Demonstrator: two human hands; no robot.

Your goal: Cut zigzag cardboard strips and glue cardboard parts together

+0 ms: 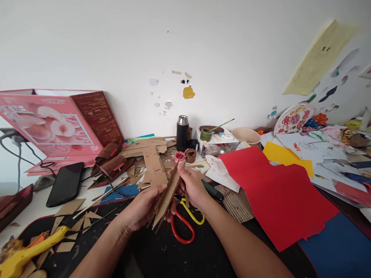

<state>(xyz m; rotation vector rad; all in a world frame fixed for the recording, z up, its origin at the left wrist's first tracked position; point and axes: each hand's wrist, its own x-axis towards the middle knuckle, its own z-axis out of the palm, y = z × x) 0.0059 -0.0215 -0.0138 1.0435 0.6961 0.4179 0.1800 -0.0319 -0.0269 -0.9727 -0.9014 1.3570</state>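
Note:
A long, narrow cardboard trough [166,199], pointed at its far end, is held between my two hands. My left hand [147,206] is closed around its left side, with the fingers partly hidden beneath it. Near the far tip, my right hand [189,183] pinches the cardboard from the right, thumb on top. Just below the hands lie scissors [182,228] with one red and one yellow handle loop; their blades are hidden. Beyond the tip sit a small pot of pink paint [179,156] and a brown pot [190,155].
A yellow glue gun [37,247] lies front left among cardboard scraps [69,207]. Behind it are a black phone [65,183] and brown model boats [113,166]. A black flask [182,133] stands near the wall. Red sheeting [269,189] covers the right, beside a corrugated piece [234,200].

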